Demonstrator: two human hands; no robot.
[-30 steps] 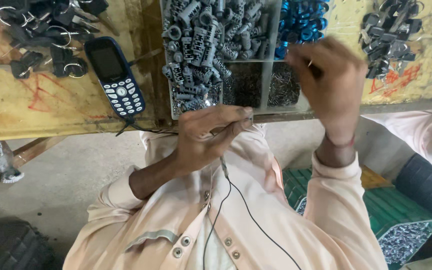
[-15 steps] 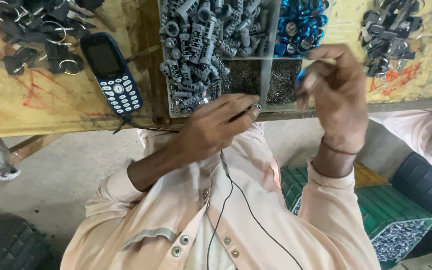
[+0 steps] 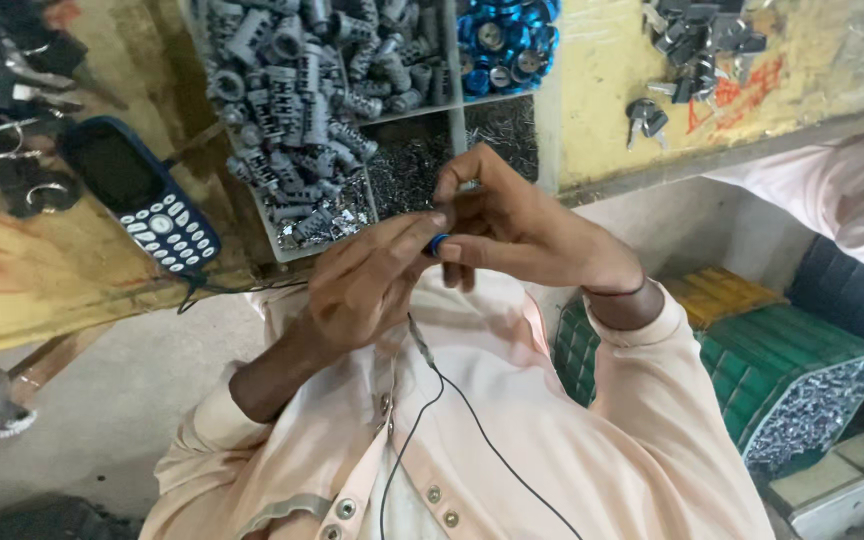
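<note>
Blue cap (image 3: pixel 438 243) pinched by both hands' grip beside tray (image 3: pixel 452 120) of grey cylinders (image 3: pixel 292 90).

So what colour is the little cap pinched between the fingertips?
Blue. The cap sits between the left hand and right hand, seen in the head view.

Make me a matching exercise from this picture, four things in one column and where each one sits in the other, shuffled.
Things:
1. small blue part
2. mobile phone
3. blue caps
4. grey metal cylinders

Places:
A. piled in the big left compartment of the tray
B. pinched between the left hand and right hand
C. lying on the yellow table, left of the tray
D. in the tray's top right compartment

Pairs: 1-B, 2-C, 3-D, 4-A
</note>
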